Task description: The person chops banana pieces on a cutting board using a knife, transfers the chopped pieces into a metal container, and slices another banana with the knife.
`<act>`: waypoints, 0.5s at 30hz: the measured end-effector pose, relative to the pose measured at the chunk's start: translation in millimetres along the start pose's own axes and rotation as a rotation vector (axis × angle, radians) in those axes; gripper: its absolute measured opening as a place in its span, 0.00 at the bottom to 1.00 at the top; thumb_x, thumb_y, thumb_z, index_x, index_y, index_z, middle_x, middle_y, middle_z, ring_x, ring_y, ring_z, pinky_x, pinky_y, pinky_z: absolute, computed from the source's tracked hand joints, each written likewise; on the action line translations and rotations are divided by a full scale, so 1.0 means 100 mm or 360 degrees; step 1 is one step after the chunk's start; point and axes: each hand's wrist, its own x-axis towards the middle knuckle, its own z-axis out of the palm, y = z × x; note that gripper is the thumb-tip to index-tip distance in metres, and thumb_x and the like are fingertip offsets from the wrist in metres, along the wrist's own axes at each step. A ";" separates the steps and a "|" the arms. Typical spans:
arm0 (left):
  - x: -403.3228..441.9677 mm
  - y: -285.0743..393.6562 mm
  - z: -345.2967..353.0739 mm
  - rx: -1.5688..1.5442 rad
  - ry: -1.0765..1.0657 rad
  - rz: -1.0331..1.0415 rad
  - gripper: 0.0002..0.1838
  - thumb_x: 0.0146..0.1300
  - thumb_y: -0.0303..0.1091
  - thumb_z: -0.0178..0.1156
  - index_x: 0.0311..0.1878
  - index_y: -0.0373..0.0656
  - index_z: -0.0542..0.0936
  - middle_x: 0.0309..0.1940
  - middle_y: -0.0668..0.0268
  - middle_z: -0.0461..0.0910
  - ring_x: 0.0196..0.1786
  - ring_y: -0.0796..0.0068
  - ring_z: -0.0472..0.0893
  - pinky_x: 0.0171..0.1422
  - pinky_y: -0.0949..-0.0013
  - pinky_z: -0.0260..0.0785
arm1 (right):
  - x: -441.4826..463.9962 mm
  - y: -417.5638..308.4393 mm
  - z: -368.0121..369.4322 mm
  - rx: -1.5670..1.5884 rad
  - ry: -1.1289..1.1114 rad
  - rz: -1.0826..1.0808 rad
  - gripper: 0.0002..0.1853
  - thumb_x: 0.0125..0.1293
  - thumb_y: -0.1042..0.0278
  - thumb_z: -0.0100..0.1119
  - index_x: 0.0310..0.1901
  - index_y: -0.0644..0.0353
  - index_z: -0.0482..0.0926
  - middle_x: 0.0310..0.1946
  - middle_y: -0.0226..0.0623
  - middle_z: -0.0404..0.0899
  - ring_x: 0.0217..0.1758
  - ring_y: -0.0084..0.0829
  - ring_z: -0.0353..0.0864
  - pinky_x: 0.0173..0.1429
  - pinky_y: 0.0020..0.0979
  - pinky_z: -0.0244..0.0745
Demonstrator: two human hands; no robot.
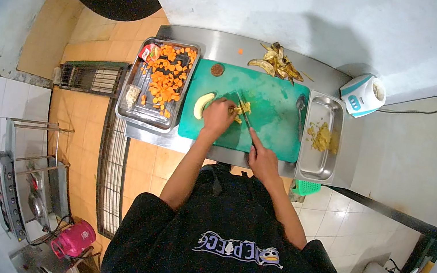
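Note:
My right hand (263,162) is closed round the handle of a kitchen knife (244,109). The blade reaches across the green cutting board (282,139) and lies against yellow banana pieces (246,107). On the left side of the blade, my left hand (218,115) has its fingers curled down on a banana, most of it hidden under them. A peeled banana (202,104) lies on the board just left of that hand. To the right, a spoon (300,113) rests along the board's edge.
A metal tray (126,98) at left holds carrot slices (166,83). Right of the board stands a steel pan (307,165) with chopped banana (320,137). Banana peels (278,63) lie behind the board, a brown round thing (217,69) on it. A white appliance (363,96) is at back right.

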 end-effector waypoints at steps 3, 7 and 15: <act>0.03 -0.05 0.06 -0.0084 -0.0014 0.0040 0.09 0.57 0.35 0.73 0.41 0.48 0.91 0.40 0.60 0.87 0.39 0.55 0.87 0.42 0.54 0.80 | 0.01 0.01 -0.01 -0.0049 -0.0055 0.0018 0.38 0.74 0.65 0.54 0.83 0.37 0.55 0.28 0.55 0.85 0.30 0.59 0.85 0.40 0.59 0.81; 0.03 -0.04 0.09 -0.0095 0.0039 0.0076 0.07 0.58 0.33 0.72 0.40 0.47 0.91 0.39 0.59 0.87 0.37 0.54 0.87 0.43 0.54 0.80 | -0.01 -0.02 -0.04 -0.0021 0.0001 -0.0015 0.38 0.74 0.65 0.54 0.83 0.37 0.55 0.29 0.55 0.85 0.30 0.59 0.85 0.40 0.58 0.81; 0.04 -0.07 0.13 -0.0216 0.0003 0.0074 0.08 0.57 0.33 0.72 0.40 0.45 0.90 0.39 0.56 0.86 0.39 0.51 0.86 0.45 0.52 0.80 | -0.03 0.03 0.02 -0.0014 0.0053 -0.0047 0.38 0.74 0.65 0.54 0.83 0.37 0.55 0.28 0.55 0.85 0.29 0.58 0.85 0.38 0.59 0.80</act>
